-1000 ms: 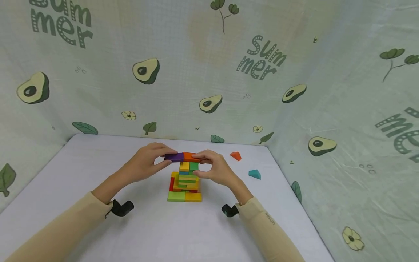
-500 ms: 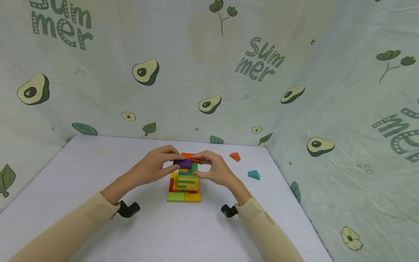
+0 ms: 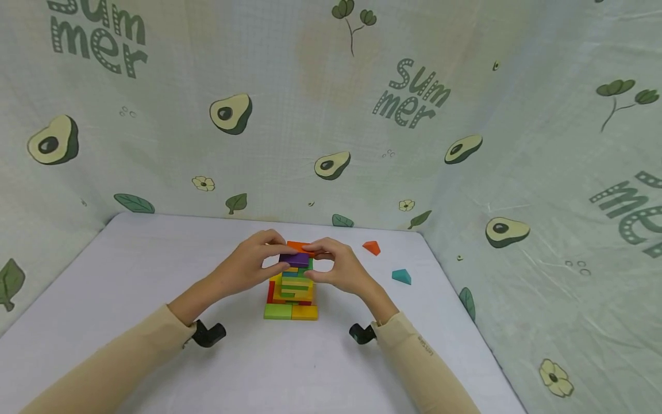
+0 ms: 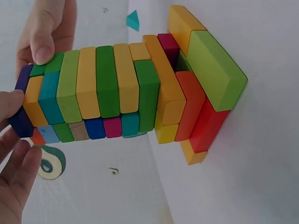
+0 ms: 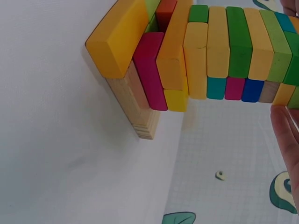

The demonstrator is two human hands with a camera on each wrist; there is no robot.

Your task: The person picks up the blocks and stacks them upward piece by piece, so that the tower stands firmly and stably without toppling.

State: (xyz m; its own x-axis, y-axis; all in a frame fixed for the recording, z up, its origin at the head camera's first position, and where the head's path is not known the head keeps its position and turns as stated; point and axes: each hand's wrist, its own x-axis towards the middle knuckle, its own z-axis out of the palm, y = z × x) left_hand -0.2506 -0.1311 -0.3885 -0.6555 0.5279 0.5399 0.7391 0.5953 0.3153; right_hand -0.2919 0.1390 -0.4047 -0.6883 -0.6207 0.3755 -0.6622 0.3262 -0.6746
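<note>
A tower of coloured wooden blocks [image 3: 296,283] rises from a wider stepped base. At its top, my left hand [image 3: 252,264] pinches a purple block [image 3: 293,261] by its left end, thumb on the near side and fingers behind. In the left wrist view the purple block [image 4: 24,119] lies against the top layer. My right hand [image 3: 338,264] steadies the upper tower from the right. Its thumb presses a green block near the top, seen in the left wrist view, and its fingers [image 5: 286,140] reach the far side. Behind the purple block sits an orange block [image 3: 296,245].
On the white table [image 3: 310,368], an orange angular block [image 3: 372,248] and a teal angular block [image 3: 401,276] lie to the right of the tower. Printed cloth walls [image 3: 279,172] close off the back and the right side.
My left hand has carried the purple block right and nearer to me, from beside the orange block to in front of it on the tower top. The right hand has stayed in place.
</note>
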